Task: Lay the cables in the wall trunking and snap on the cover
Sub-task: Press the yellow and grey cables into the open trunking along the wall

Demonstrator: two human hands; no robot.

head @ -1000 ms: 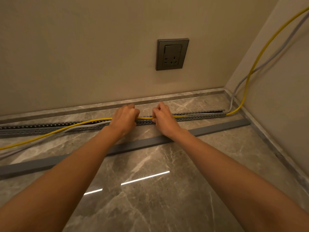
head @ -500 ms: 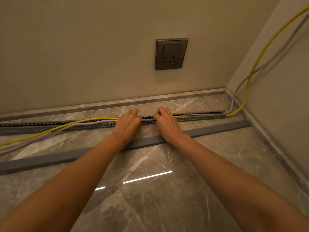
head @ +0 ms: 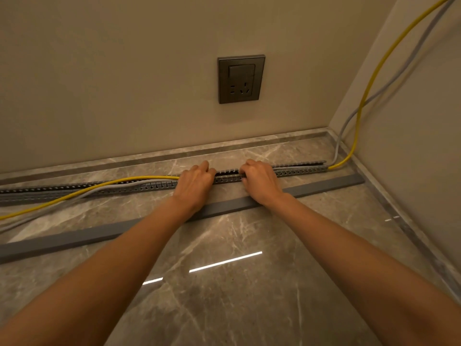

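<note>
A grey slotted trunking lies on the marble floor along the back wall. A yellow cable and a grey cable run from the left, over the trunking, and out of its right end up the side wall. My left hand and my right hand rest palm down on the trunking's middle, fingers curled over it and pressing the cables into the channel. Between the hands no cable shows above the slots. The flat grey cover lies loose on the floor in front, under my wrists.
A dark wall socket sits on the back wall above the trunking. The side wall meets the back wall at the right corner, with a stone skirting along it. Polished marble floor stretches toward me.
The yellow cable stretch between my hands has gone down into the channel. Both hands have flattened onto the trunking and spread slightly apart.
</note>
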